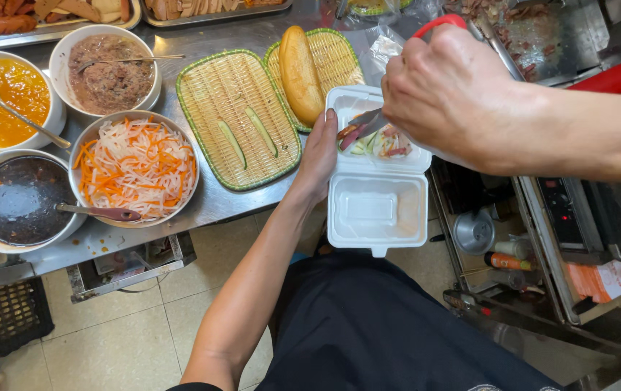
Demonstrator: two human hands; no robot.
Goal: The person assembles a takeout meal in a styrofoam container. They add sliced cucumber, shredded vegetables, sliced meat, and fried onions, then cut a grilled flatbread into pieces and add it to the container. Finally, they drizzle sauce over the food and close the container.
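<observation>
My left hand (318, 156) grips the left edge of an open white foam box (377, 210), holding it out past the counter's edge. Inside its upper half lie slices of meat and cucumber (379, 143). My right hand (451, 90) is closed on red-handled scissors (437, 23), whose blades (360, 125) point down into the food in the box. A baguette (300, 72) rests on a woven green-rimmed tray (336, 58) just left of the box.
A second woven tray (213, 101) holds two cucumber strips. Bowls of shredded carrot and radish (137, 166), dark sauce (17, 199), orange sauce (3, 98) and minced meat (108, 69) stand on the steel counter (209, 203). A griddle (542, 32) and shelves lie right.
</observation>
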